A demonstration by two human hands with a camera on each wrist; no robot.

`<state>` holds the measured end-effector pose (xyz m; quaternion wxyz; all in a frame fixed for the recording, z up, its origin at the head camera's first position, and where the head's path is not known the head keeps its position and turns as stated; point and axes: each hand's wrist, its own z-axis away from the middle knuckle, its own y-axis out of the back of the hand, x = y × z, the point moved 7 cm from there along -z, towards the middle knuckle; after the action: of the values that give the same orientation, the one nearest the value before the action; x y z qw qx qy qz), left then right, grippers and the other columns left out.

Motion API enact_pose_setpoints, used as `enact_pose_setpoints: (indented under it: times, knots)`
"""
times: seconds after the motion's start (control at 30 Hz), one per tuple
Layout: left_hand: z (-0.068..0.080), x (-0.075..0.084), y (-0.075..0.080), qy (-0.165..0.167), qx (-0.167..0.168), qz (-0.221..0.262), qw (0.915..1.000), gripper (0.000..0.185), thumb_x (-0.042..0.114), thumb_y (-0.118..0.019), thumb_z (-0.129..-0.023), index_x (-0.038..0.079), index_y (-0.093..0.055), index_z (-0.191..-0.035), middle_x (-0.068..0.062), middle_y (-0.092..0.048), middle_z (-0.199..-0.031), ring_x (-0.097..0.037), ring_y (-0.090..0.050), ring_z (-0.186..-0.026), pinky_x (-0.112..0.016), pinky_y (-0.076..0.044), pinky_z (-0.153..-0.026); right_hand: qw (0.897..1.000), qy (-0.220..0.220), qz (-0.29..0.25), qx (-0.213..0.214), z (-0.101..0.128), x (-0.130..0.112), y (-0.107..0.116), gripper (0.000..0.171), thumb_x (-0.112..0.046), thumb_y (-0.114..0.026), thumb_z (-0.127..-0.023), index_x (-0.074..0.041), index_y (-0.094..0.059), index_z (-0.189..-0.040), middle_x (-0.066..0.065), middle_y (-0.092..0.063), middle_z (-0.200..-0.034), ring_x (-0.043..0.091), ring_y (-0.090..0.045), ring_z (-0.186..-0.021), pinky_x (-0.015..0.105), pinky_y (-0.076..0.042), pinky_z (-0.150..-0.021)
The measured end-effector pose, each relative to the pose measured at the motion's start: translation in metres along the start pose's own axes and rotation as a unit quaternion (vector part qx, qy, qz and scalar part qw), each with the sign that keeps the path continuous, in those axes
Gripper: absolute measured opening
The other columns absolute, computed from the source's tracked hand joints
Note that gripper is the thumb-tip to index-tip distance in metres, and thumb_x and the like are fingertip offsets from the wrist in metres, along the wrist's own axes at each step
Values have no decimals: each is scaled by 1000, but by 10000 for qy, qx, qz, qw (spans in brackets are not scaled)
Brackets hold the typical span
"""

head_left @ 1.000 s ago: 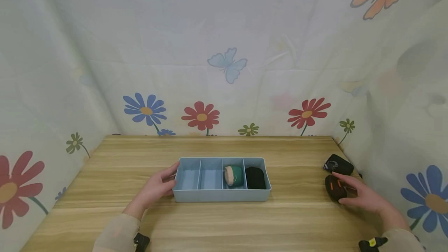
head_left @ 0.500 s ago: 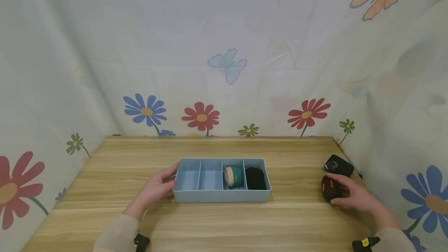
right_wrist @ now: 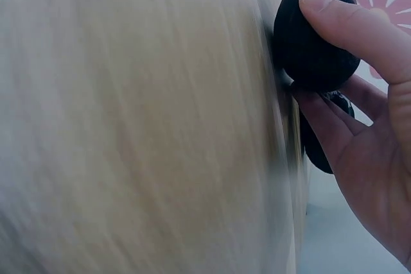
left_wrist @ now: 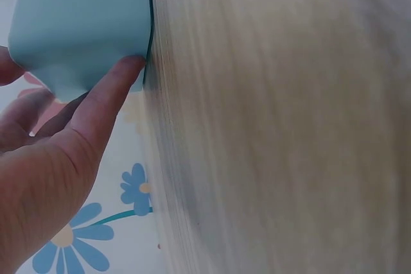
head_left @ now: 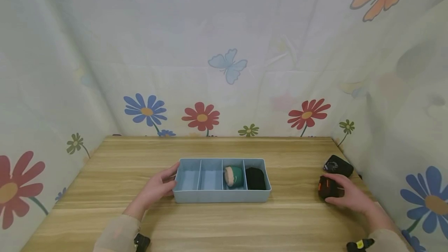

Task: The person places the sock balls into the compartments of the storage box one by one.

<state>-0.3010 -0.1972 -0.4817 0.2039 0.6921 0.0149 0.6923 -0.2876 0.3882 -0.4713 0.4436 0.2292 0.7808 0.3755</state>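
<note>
A light blue divided box (head_left: 220, 196) stands on the table. My left hand (head_left: 159, 186) holds its left end, thumb near the front corner and fingers toward the back; in the left wrist view the fingers lie along the box's end wall (left_wrist: 90, 24). A green rolled-up sock (head_left: 235, 176) with a beige end sits in the third compartment, and a black rolled-up sock (head_left: 255, 178) in the rightmost. Right of the box, my right hand (head_left: 351, 195) grips a dark rolled-up sock (head_left: 326, 188) with orange marks between thumb and fingers, low over the table (right_wrist: 148, 126).
Another black rolled-up sock (head_left: 338, 165) with a grey print lies just behind my right hand, near the table's right edge. The two left compartments (head_left: 189, 178) of the box hold nothing. A flowered curtain (head_left: 227, 100) hangs behind and beside the wooden table.
My right hand has moved left with the dark orange-marked sock, which has turned a little in the grip. The left hand and the box have stayed in place.
</note>
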Motion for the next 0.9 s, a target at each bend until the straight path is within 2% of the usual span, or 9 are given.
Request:
enact_pose_setpoints:
  times: [0.1, 0.23, 0.3, 0.37, 0.47, 0.67, 0.9]
  knots:
    - [1, 1, 0, -18, -21, 15, 10000, 65, 2, -53, -95, 4, -28, -155, -25, -25, -158, -47, -38, -135, -44, -55, -89, 9998, -176, 91, 50, -1, -1, -1, 74, -14, -90, -69, 5, -54, -131, 25, -53, -127, -7, -39, -113, 13, -43, -84]
    - [2, 4, -1, -85, -65, 68, 9999, 66, 2, -53, -94, 3, -28, -155, -27, -24, -157, -49, -38, -135, -45, -54, -89, 9991, -421, 91, -23, -3, -5, -4, 74, -16, -89, -70, 4, -54, -132, 28, -52, -127, 24, -53, -113, 19, -48, -82]
    - [2, 5, -1, -103, -80, 77, 9999, 66, 2, -53, -94, 2, -27, -155, -27, -23, -157, -49, -37, -135, -45, -54, -89, 9987, -505, -17, -98, -6, -8, -6, 74, -15, -89, -71, 5, -53, -132, 30, -51, -127, 40, -54, -111, 21, -50, -80]
    - [3, 5, -1, -75, -56, 84, 9999, 66, 2, -53, -94, 2, -28, -155, -27, -24, -157, -48, -37, -135, -45, -54, -89, 9980, -585, -176, -167, -8, -10, -9, 73, -15, -88, -72, 6, -52, -133, 32, -49, -128, 48, -53, -111, 23, -51, -79]
    - [2, 3, 0, 4, -8, 52, 10000, 66, 1, -53, -94, 3, -28, -155, -25, -25, -158, -47, -38, -135, -44, -54, -89, 9964, -695, -393, -269, -12, -13, -13, 73, -15, -86, -75, 7, -51, -135, 34, -46, -129, 51, -53, -112, 24, -53, -77]
    - [1, -1, 1, 66, 57, -42, 10000, 66, 2, -53, -94, 5, -29, -155, -24, -26, -158, -47, -39, -135, -44, -54, -89, 9950, -825, -476, -299, -20, -16, -20, 73, -16, -86, -76, 5, -50, -137, 35, -43, -132, 51, -52, -113, 27, -54, -79]
    - [1, 0, 1, 66, 80, -48, 9999, 67, 2, -53, -93, 6, -30, -155, -23, -26, -158, -46, -40, -135, -43, -54, -89, 9945, -775, -672, -194, -33, -26, -24, 75, -14, -84, -78, 2, -47, -141, 31, -45, -132, 49, -55, -113, 46, -56, -82]
